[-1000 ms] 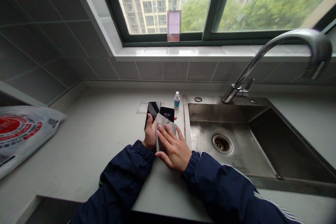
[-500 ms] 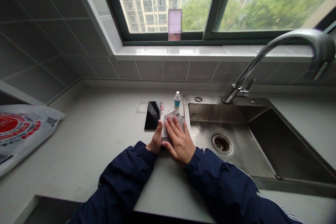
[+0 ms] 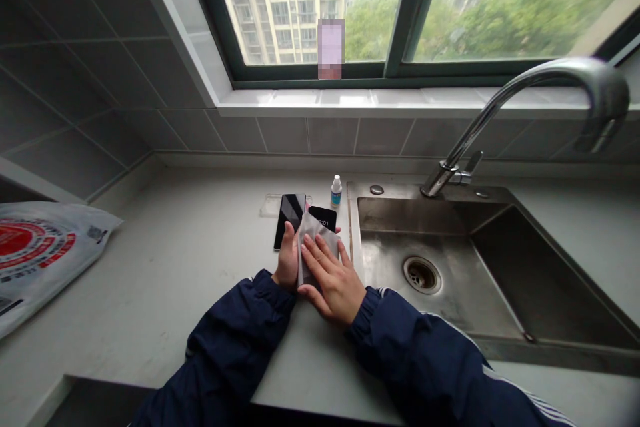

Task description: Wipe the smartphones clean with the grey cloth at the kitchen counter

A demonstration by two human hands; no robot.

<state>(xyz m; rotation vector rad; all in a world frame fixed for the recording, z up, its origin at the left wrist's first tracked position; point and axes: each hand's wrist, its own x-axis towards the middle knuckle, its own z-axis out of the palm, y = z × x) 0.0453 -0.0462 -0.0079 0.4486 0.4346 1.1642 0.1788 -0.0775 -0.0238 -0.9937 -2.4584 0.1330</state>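
A phone (image 3: 323,217) with a lit clock on its dark screen rests in my left hand (image 3: 287,259), whose thumb lies along the left side and whose fingertips show at the right edge. Over its lower part lies a thin grey cloth (image 3: 306,230). My right hand (image 3: 333,280) presses the cloth onto the screen with fingers laid out, moving it along. Just beyond my left thumb, a second dark phone (image 3: 291,210) lies face up on the counter, partly over a clear phone case (image 3: 270,205). A small white-capped bottle (image 3: 336,193) stands upright behind the held phone.
A steel sink (image 3: 380,240) with a drain and a curved faucet (image 3: 480,120) is on the right. On the left, a white plastic bag with red print (image 3: 45,247) lies on the pale counter (image 3: 190,227). A window is behind.
My right hand and the cloth have slid toward me and slightly left, uncovering the top of the held phone and its clock. My left hand has shifted slightly left.
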